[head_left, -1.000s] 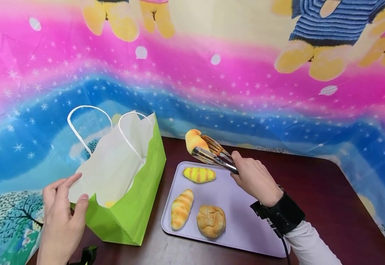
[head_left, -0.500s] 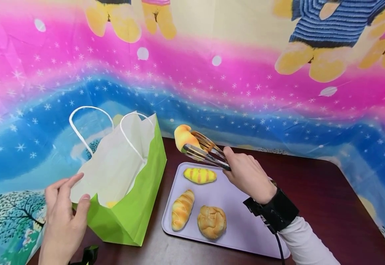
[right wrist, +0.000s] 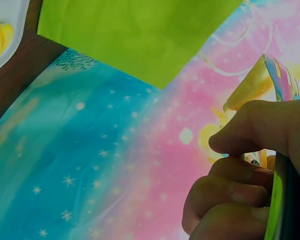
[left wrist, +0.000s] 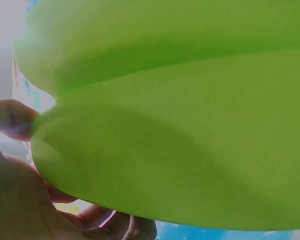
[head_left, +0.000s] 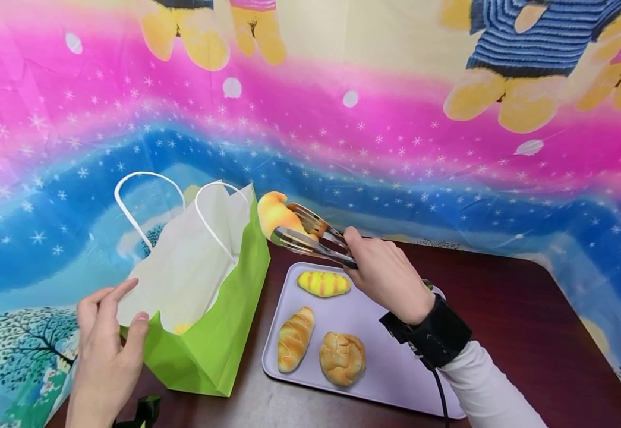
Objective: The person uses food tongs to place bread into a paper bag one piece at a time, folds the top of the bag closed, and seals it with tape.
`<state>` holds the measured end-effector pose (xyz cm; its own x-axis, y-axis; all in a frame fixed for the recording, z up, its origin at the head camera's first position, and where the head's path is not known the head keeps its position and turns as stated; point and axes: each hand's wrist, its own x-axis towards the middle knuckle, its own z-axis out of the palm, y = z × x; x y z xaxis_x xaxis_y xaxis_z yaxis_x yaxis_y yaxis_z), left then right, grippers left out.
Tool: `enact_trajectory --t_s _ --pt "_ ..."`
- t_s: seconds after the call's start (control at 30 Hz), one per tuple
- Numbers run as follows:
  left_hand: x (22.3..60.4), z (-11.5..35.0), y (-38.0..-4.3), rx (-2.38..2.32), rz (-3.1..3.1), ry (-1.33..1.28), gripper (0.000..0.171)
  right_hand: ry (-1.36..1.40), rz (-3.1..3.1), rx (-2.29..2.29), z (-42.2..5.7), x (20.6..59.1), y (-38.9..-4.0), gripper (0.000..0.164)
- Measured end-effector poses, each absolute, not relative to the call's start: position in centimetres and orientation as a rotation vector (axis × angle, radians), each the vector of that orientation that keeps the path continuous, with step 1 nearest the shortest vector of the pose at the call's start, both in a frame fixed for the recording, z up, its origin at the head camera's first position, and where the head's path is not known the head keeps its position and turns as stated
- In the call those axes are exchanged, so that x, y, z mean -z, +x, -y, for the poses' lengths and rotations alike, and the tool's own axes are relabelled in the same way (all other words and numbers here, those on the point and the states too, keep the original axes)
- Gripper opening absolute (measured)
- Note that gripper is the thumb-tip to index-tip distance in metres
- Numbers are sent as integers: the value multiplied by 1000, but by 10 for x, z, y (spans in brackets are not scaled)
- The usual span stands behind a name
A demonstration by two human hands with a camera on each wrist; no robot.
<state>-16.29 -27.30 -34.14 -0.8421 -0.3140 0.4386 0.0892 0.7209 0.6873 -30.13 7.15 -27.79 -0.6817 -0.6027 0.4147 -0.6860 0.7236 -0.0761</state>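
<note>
From my end I see a dark table [head_left: 519, 309]; the bag [head_left: 219, 333] stands upright toward its left, and the tray [head_left: 396, 368] lies flat just beside it.

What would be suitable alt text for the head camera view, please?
A person's right hand holds metal tongs gripping a raised bread roll beside an open green paper bag, which the left hand holds. Three more breads lie on a lilac tray, before a colourful patterned cloth.
</note>
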Motion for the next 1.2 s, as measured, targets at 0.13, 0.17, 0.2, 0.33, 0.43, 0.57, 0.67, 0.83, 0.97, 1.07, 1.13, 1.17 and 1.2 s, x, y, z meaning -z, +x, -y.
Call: enact_trajectory --t_s 0.13,0.17,0.2,0.33,0.43,0.57,0.67,0.83,0.97,1.07,1.13,1.17,1.2 --pt "341 272 -163 994 2386 175 46 1031 2549 -334 -62 271 -300 37" --pt "341 272 -164 995 2385 175 46 1041 2545 -336 -60 270 -299 38" --pt "341 272 -164 993 2386 177 46 1050 2540 -339 -58 268 -299 38" --pt "341 272 -163 986 2392 181 46 1087 2520 -349 -48 261 -295 39" --pt "341 273 -163 984 2395 182 46 1110 2510 -363 -41 257 -292 39" --pt "341 273 -162 972 2398 183 46 1139 2517 -370 -32 252 -289 39" --pt "340 272 -162 958 2399 183 46 1155 2527 -363 -26 249 -286 38" --pt "340 271 -163 942 2393 173 46 1178 2527 -357 -13 246 -284 36" --pt "339 271 -163 938 2397 170 45 1182 2528 -336 -4 245 -282 32" --pt "339 271 -163 935 2399 169 46 1184 2532 -317 4 244 -280 30" --pt "339 271 -163 932 2402 172 46 1197 2524 -306 9 243 -279 28" --pt "339 271 -163 934 2403 174 46 1204 2520 -299 12 243 -278 27" --pt "339 271 -163 934 2404 175 46 1213 2513 -292 15 243 -278 25"
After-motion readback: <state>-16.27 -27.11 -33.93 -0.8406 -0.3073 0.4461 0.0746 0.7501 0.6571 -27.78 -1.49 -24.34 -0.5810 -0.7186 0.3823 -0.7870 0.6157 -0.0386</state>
